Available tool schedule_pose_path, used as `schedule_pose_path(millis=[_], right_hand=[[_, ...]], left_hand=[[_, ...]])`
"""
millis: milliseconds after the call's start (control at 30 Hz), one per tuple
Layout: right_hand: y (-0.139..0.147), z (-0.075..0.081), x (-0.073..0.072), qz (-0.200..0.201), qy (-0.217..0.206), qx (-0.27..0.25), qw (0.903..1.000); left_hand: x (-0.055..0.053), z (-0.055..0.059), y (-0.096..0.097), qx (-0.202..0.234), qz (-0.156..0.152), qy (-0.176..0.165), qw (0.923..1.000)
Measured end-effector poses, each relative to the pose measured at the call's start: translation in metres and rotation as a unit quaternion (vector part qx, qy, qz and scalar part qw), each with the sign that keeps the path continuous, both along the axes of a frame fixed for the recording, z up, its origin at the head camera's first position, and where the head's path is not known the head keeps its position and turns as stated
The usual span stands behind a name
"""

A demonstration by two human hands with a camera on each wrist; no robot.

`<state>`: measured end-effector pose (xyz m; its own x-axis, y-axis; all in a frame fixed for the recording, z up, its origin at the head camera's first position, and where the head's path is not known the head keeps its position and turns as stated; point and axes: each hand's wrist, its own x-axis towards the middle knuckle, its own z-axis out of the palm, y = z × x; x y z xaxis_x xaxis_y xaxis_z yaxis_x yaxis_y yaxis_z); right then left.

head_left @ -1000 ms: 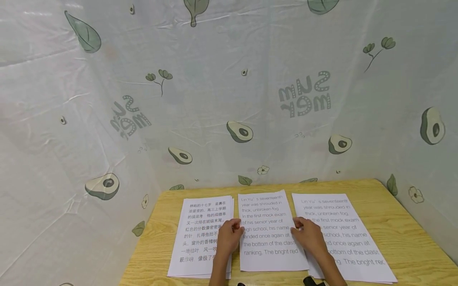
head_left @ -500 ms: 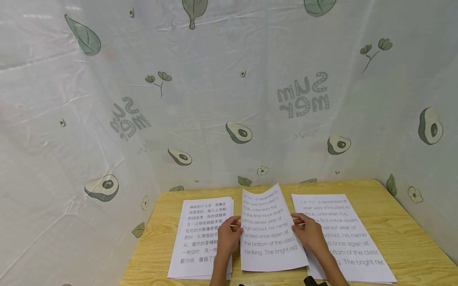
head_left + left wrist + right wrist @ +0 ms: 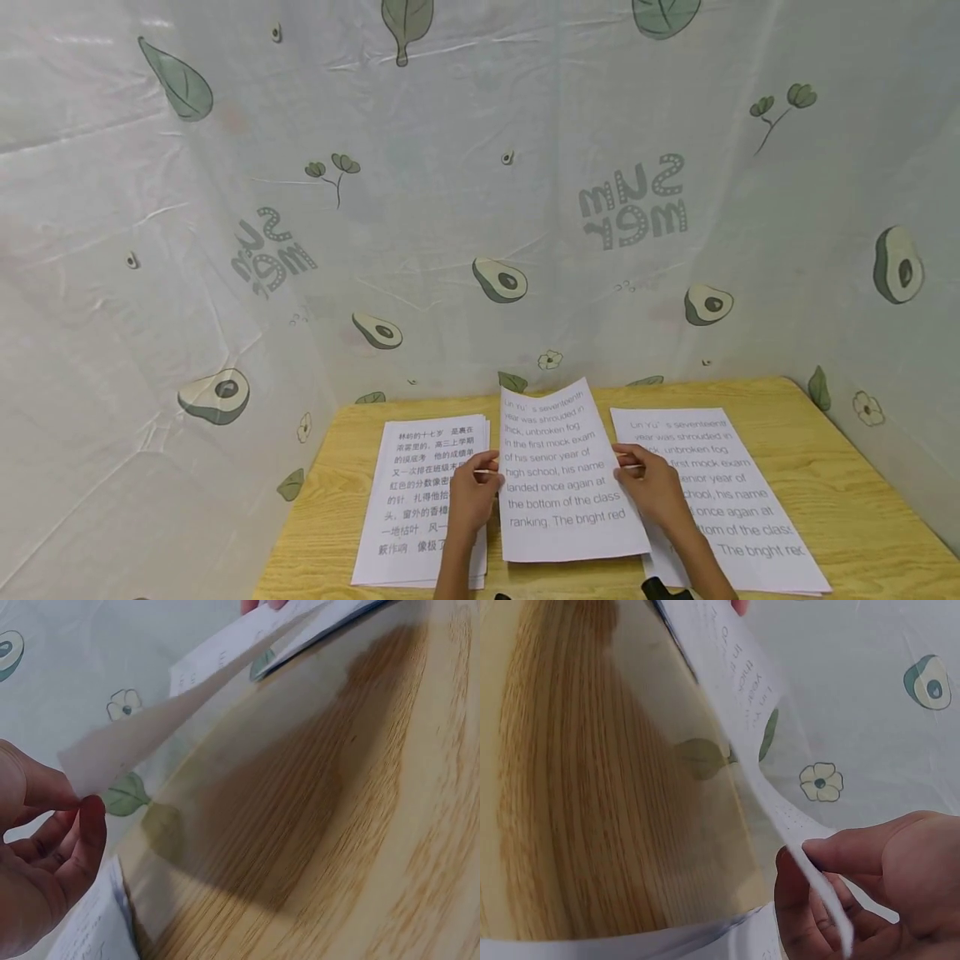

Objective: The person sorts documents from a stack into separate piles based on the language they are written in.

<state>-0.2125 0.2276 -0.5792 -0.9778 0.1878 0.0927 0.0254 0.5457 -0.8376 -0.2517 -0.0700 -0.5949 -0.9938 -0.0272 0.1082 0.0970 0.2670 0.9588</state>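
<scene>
Between both hands a white sheet of paper [image 3: 558, 475] printed in large English text is raised off the table, its top edge sagging in a curve. My left hand [image 3: 474, 493] pinches its left edge, and my right hand [image 3: 651, 483] pinches the right edge at about the same height. In the left wrist view the paper's edge [image 3: 124, 742] sits between thumb and fingers. The right wrist view shows the thumb [image 3: 855, 851] on one face of the sheet and the fingers behind it. Whether more than one sheet is held, I cannot tell.
On the left lies a stack of paper with Chinese text [image 3: 420, 500], partly under the left forearm. A stack with English text [image 3: 738, 508] lies on the right, partly covered by the right arm. Behind the wooden table [image 3: 817, 442] hangs a patterned plastic curtain [image 3: 420, 250].
The middle sheet has risen from lying flat on the table to being held up by both edges. Its top edge has bent, and both hands have lifted slightly.
</scene>
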Motion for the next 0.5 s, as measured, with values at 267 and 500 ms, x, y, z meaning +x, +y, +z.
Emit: schedule_pose_path(millis=[267, 500], right_hand=[[0.016, -0.001, 0.003, -0.004, -0.015, -0.018, 0.9997], [0.045, -0.009, 0.01, -0.017, -0.039, -0.033, 0.9986]], left_hand=[[-0.003, -0.004, 0.021, 0.015, -0.016, 0.004, 0.9998], [-0.002, -0.01, 0.048, 0.033, -0.021, -0.005, 0.9992]])
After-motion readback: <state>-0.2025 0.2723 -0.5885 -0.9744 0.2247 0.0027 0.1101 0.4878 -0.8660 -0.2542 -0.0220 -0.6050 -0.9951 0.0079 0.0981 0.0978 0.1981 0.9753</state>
